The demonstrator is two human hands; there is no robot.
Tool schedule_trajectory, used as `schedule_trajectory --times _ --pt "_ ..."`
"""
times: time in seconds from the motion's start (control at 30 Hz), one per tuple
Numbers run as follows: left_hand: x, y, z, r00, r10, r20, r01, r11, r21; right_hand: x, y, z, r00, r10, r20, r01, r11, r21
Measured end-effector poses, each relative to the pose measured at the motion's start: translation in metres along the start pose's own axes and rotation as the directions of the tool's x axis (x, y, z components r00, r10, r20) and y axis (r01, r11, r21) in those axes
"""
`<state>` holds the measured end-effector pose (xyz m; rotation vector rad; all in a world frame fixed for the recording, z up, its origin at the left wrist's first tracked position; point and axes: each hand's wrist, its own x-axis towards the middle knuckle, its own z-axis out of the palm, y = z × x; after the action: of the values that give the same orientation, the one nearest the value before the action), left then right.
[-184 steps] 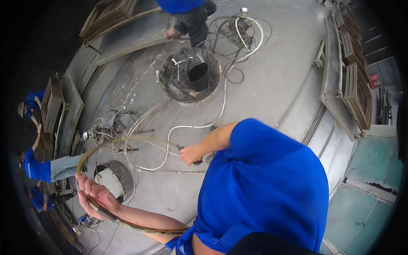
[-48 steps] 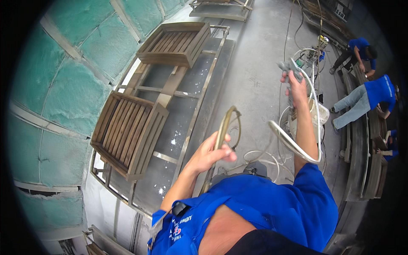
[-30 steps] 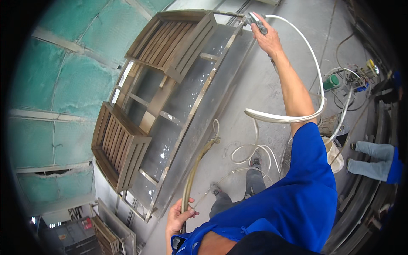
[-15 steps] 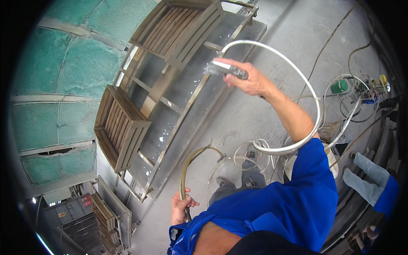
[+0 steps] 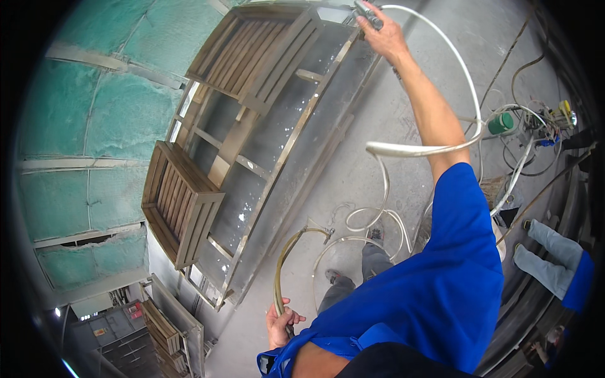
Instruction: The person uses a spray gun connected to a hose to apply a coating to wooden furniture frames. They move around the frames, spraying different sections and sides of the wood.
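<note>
My right hand [image 5: 387, 39] is raised far out at the top and wrapped round a silver spray gun [image 5: 369, 15]. A white hose [image 5: 465, 70] loops from the gun past my forearm and down to the floor. Close to my body, my left hand [image 5: 277, 326] is closed on a yellowish hose [image 5: 278, 277]; its looped end hangs out over the floor. Beyond my hands, a brown slatted wooden crate [image 5: 181, 196] sits tilted on a long frame [image 5: 255, 165]. A second slatted crate [image 5: 255, 53] rests farther along it, left of the gun.
Coiled hose [image 5: 394, 220] lies by my feet. To the right stand a green container [image 5: 501, 123] and equipment [image 5: 558, 123] with tangled lines. Another person's legs [image 5: 554, 249] show at the right. Green translucent panels [image 5: 72, 183] line the left; more crates [image 5: 161, 327] stand lower left.
My right hand has swung up and away with the spray gun, from the middle of the frame to beyond the far crate. The white hose has followed. My left hand has hardly moved.
</note>
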<state>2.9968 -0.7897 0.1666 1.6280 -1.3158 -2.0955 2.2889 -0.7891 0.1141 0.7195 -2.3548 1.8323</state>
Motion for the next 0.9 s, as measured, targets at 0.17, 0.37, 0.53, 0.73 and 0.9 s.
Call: schedule_trajectory --times 0.17,0.37,0.53,0.73,0.9 --pt "0.000 -0.001 -0.002 0.999 -0.010 -0.053 0.008 0.999 -0.031 -0.012 -0.009 -0.017 0.989 0.042 0.144 -0.027 0.994 -0.103" --pt "0.008 0.003 0.001 1.000 0.004 -0.012 -0.004 0.999 -0.051 -0.127 -0.033 0.007 0.820 0.003 0.572 -0.170 0.956 0.238" --pt "0.005 0.010 0.007 0.999 0.001 -0.037 -0.001 1.000 -0.014 -0.159 -0.015 0.019 0.710 -0.022 0.704 -0.227 0.939 0.259" --pt "-0.003 0.009 0.005 1.000 0.012 -0.008 -0.012 1.000 -0.025 -0.079 0.025 0.004 0.985 -0.102 0.139 0.115 0.989 -0.092" --pt "-0.005 0.000 -0.003 1.000 -0.004 -0.012 0.004 1.000 -0.013 -0.049 0.038 -0.014 0.999 -0.043 0.011 0.044 0.956 -0.291"
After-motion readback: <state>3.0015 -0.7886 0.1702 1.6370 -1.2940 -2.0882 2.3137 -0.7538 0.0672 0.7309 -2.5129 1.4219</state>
